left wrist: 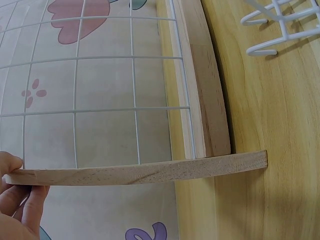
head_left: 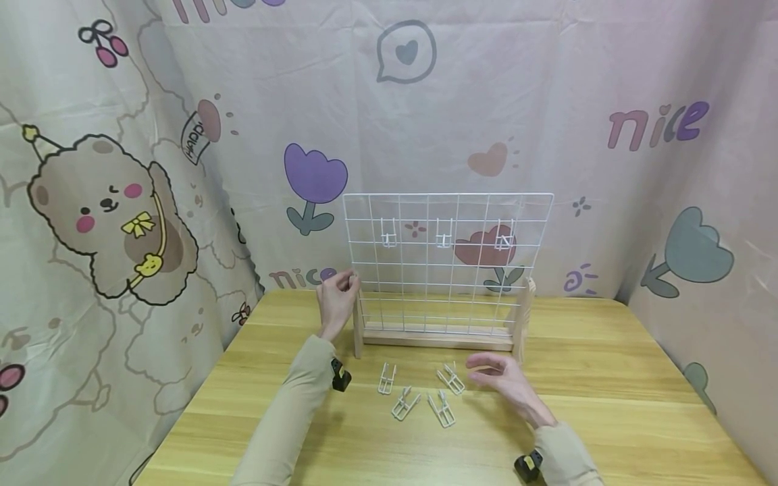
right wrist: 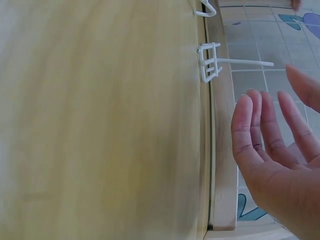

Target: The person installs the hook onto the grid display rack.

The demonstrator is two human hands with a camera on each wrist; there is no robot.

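Note:
A white wire grid [head_left: 448,263] stands in a wooden stand [head_left: 434,337] at the back of the table. Three white hooks [head_left: 444,233] hang on its upper row. Several loose white hooks [head_left: 419,395] lie on the table in front of it. My left hand [head_left: 344,285] grips the top of the stand's left wooden upright [left wrist: 135,172], fingers [left wrist: 17,192] curled round its end. My right hand [head_left: 501,378] hovers open, holding nothing, just right of the nearest loose hook [head_left: 451,379]. In the right wrist view its fingers [right wrist: 272,135] are spread over the stand's base, near a hook [right wrist: 210,62].
The wooden table [head_left: 608,405] is bordered by a cartoon-print curtain [head_left: 182,169] behind and on both sides. The stand's right upright [head_left: 524,317] rises beyond my right hand. Black wrist cameras [head_left: 340,376] sit on both sleeves.

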